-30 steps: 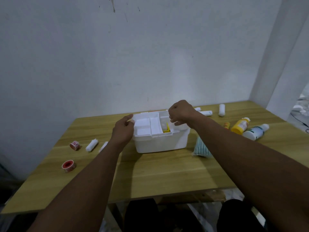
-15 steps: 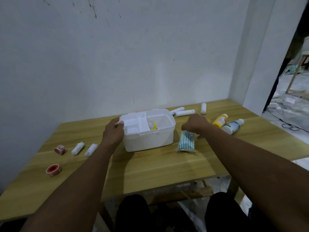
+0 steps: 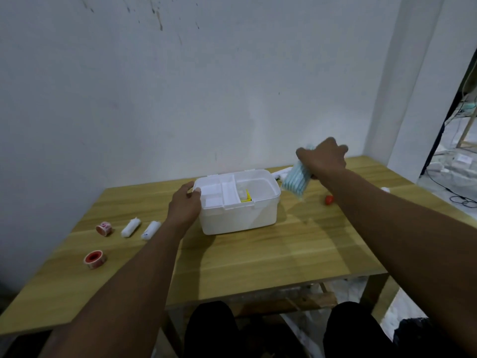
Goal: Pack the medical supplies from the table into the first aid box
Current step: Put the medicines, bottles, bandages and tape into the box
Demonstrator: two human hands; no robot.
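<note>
One view only, head camera. My right hand (image 3: 322, 160) is closed round the pack of face masks (image 3: 295, 182), held tilted in the air just beyond the right end of the first aid box (image 3: 238, 202), clear of the desk (image 3: 258, 257). My left hand (image 3: 184, 204) grips the box's left rim, fingers curled over it, forearm stretched across the desk. I judge the pack should go flat into the open right compartment, beside the yellow item (image 3: 246, 197); the left hand should steady the box meanwhile.
</note>
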